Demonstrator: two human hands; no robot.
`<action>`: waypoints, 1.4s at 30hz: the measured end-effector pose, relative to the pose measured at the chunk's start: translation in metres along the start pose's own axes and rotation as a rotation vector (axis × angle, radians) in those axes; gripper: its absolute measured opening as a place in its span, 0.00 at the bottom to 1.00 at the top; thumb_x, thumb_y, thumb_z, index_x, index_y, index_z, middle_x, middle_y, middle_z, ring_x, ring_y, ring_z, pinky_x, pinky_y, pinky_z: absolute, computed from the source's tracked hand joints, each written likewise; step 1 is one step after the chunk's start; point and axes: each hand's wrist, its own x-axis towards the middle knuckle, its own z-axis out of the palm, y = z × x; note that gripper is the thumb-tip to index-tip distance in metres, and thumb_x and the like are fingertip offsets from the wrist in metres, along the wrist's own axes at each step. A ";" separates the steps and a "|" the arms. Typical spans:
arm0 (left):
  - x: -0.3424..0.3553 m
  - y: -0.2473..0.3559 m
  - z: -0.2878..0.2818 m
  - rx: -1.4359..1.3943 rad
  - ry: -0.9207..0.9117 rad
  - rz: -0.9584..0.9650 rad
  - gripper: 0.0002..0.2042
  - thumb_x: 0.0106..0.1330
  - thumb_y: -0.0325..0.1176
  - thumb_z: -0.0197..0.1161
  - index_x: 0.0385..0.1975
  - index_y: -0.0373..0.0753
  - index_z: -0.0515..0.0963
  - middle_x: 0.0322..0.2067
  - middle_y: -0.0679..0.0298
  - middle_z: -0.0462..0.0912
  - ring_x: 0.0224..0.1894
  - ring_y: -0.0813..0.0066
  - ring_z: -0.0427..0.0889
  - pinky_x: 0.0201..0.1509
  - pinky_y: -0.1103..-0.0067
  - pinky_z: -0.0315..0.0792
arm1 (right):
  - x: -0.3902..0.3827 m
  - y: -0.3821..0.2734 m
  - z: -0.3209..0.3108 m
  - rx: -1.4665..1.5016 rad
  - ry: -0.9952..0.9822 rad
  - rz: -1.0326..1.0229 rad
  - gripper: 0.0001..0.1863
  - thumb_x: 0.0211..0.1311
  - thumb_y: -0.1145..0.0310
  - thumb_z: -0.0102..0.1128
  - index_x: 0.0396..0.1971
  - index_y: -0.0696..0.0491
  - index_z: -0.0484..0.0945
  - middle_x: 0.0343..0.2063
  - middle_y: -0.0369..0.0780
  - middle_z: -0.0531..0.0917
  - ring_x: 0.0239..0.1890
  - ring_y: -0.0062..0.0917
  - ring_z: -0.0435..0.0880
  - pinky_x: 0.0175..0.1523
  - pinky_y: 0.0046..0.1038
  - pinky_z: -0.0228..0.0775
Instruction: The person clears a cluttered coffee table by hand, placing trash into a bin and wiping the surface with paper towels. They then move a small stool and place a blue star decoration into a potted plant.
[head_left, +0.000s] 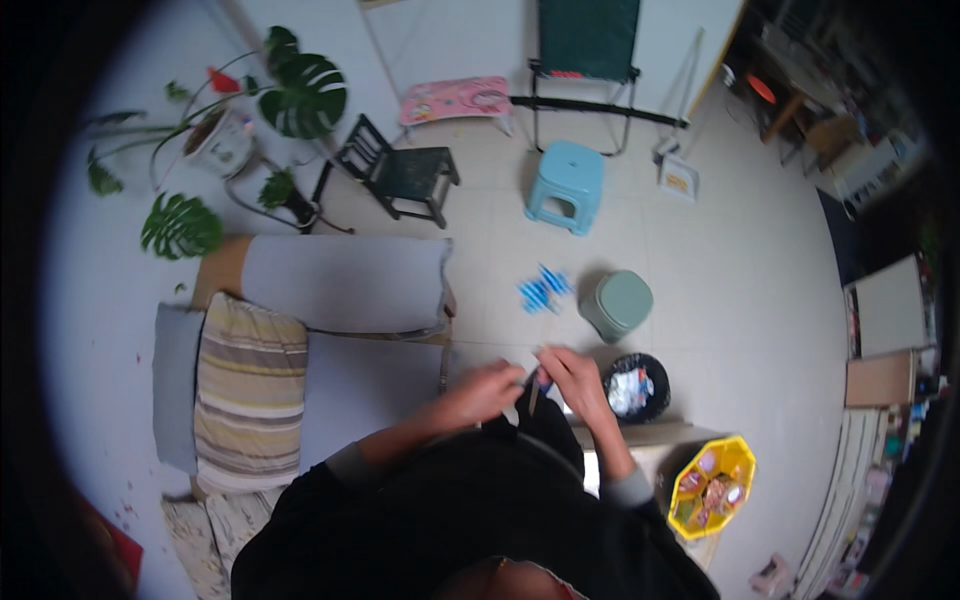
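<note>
Just in front of my dark-clothed body, both hands are raised close together. My left hand (pixel 484 390) has its fingers curled and pinched; what it grips is too small and blurred to make out. My right hand (pixel 570 380) is closed on a small dark item (pixel 543 381) with some pink on it and a thin pale strip below. On the floor beyond them lies a blurred blue-and-white striped item (pixel 543 289). A black-lined bin (pixel 651 388) with light crumpled contents stands just right of my right hand.
A grey-cushioned sofa (pixel 370 385) is left; a yellow octagonal tray of packets (pixel 742 453) sits right. Ahead are a green stool (pixel 623 298), blue stool (pixel 567 172), dark chair (pixel 420 170), pink low table (pixel 455 98) and dustpan (pixel 678 178). Plants (pixel 300 95) stand upper left.
</note>
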 end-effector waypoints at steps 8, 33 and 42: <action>0.100 -0.018 -0.091 -0.337 0.402 -0.099 0.09 0.64 0.28 0.62 0.42 0.33 0.78 0.34 0.60 0.78 0.34 0.76 0.77 0.39 0.79 0.71 | 0.192 -0.059 -0.016 0.234 -0.295 0.056 0.12 0.68 0.66 0.56 0.42 0.60 0.78 0.27 0.36 0.79 0.29 0.16 0.77 0.37 0.20 0.72; 0.362 -0.157 -0.337 -0.786 0.528 -0.436 0.09 0.66 0.31 0.58 0.38 0.32 0.78 0.26 0.65 0.79 0.28 0.81 0.78 0.31 0.82 0.71 | 0.649 -0.117 -0.027 0.147 -0.668 -0.125 0.11 0.68 0.69 0.54 0.42 0.60 0.78 0.32 0.36 0.78 0.30 0.17 0.79 0.38 0.20 0.72; 0.368 -0.200 -0.359 -0.798 0.846 -0.602 0.10 0.65 0.33 0.58 0.34 0.31 0.79 0.23 0.65 0.80 0.25 0.80 0.78 0.29 0.83 0.70 | 0.789 -0.202 0.029 0.047 -0.798 -0.244 0.13 0.68 0.64 0.54 0.42 0.59 0.80 0.28 0.33 0.80 0.29 0.15 0.78 0.38 0.19 0.71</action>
